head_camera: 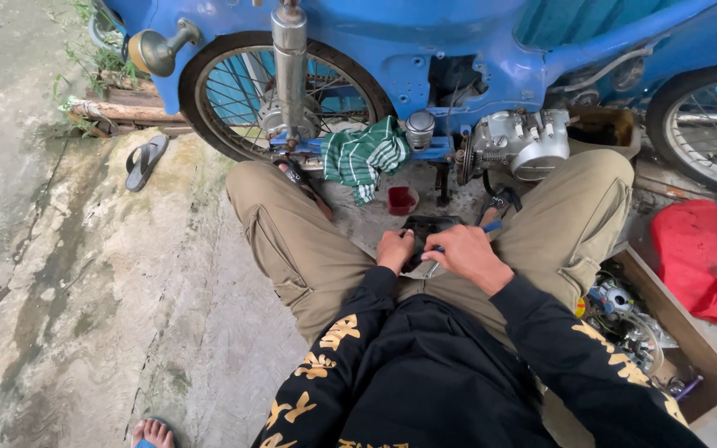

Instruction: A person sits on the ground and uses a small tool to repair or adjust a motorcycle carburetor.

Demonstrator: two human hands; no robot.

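I sit on the ground with knees apart in khaki trousers, facing a blue motorbike [425,50]. My left hand [394,249] grips the near edge of a dark metal engine part [426,228] held between my knees. My right hand [468,255] is closed around a blue-handled tool [488,226] whose tip rests on that part. Behind my hands, the bike's silver engine [518,141] hangs from the frame.
A green striped cloth [364,153] drapes over the footrest bar, with a small red cup [401,200] below it. A wooden box of parts [665,332] and a red bag [707,257] lie at right. A sandal [144,162] lies left; another person's toes [153,432] show at the bottom.
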